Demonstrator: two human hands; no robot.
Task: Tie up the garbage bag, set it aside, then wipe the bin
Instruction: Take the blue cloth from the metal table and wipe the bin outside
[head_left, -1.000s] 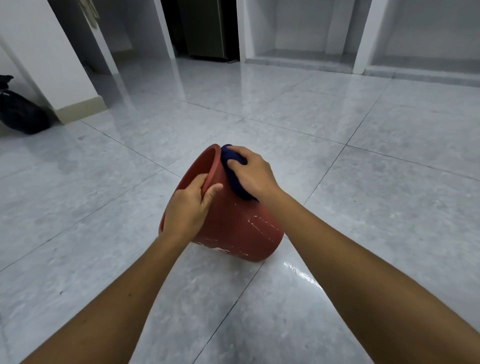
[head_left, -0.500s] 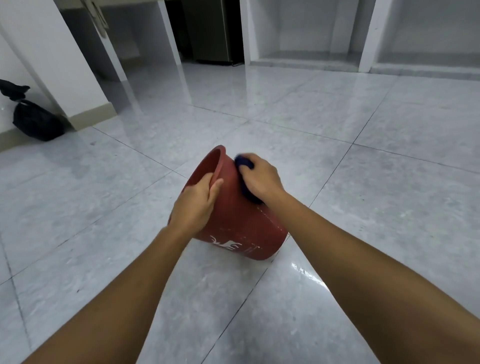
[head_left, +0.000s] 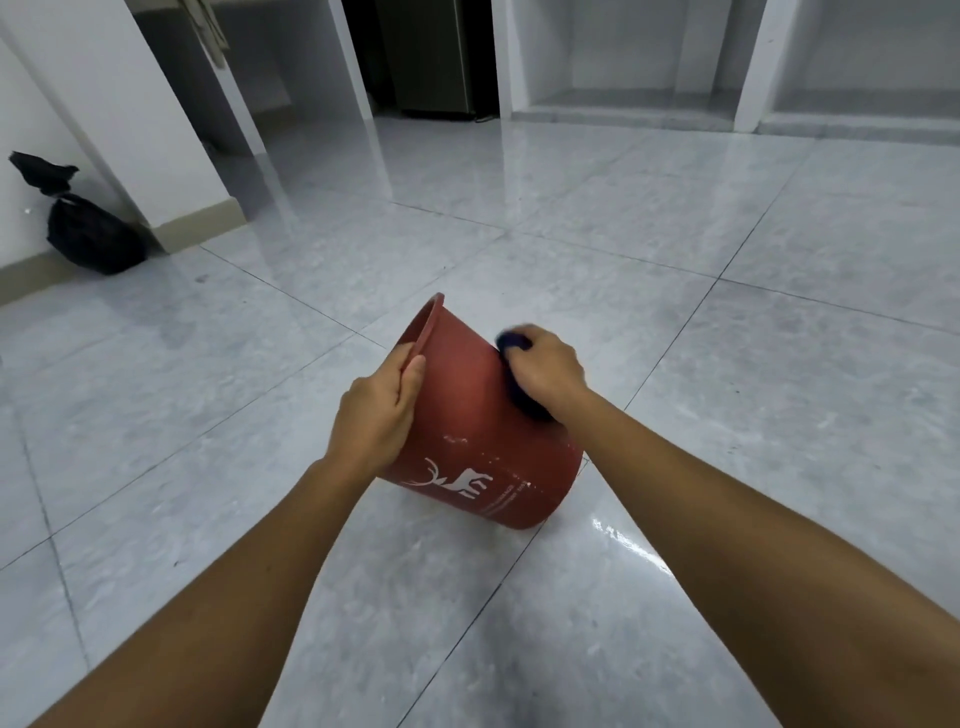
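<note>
A red plastic bin (head_left: 483, 447) with a white deer print is tilted on the tiled floor, its mouth facing up and to the left. My left hand (head_left: 376, 415) grips the bin's rim on the near side. My right hand (head_left: 545, 371) presses a dark blue cloth (head_left: 514, 343) against the bin's right outer wall; most of the cloth is hidden under the hand. The tied black garbage bag (head_left: 88, 234) sits on the floor at the far left, against the white wall.
Glossy grey floor tiles (head_left: 727, 364) stretch all around the bin. A white pillar (head_left: 171, 119) with a beige skirting stands at the left, next to the bag. White alcoves and a dark appliance (head_left: 431, 57) line the back wall.
My right hand with the cloth has slid down the bin's right side, away from the rim. The bin has turned so the deer print shows. The view has shifted, bringing the bag further into sight.
</note>
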